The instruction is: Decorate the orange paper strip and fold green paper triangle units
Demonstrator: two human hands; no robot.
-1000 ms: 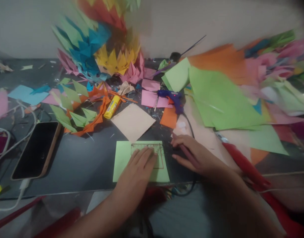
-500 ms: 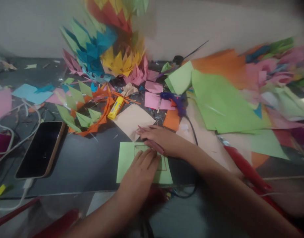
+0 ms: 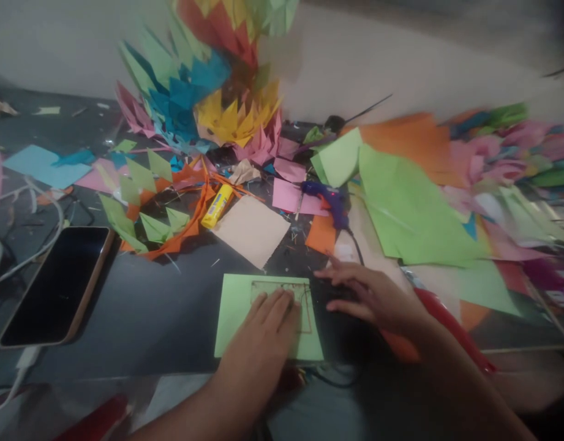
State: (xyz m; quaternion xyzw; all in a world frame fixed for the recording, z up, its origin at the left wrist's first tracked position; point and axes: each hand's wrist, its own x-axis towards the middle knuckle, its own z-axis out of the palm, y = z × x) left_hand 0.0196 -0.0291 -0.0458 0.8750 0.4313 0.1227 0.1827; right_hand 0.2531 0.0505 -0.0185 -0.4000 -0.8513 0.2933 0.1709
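Note:
My left hand [image 3: 266, 327] lies flat, its fingers stretched over a clear flat template [image 3: 304, 306] with a reddish outline. Beneath the template is a light green paper sheet [image 3: 231, 312], near the table's front edge. My right hand [image 3: 368, 294] hovers just right of the sheet, apart from it. Its thumb and index finger are spread, while a slim dark pink pencil [image 3: 362, 289] seems tucked along its other fingers; blur hides its ends. A beige paper square [image 3: 254, 229] lies beyond the green sheet.
A yellow glue stick [image 3: 217, 206] and a paper crown [image 3: 155, 229] lie behind-left. The phone [image 3: 56, 288] is plugged in at left. A blue glue gun [image 3: 330, 199] with a cord, green sheets [image 3: 410, 208] and a red-handled tool [image 3: 451, 327] occupy the right. Stacked paper crowns [image 3: 208, 92] stand behind.
My right hand has lifted off the template and moved right with the pencil, uncovering the sheet's upper edge. My left hand stays pressed on the template. The view has shifted slightly.

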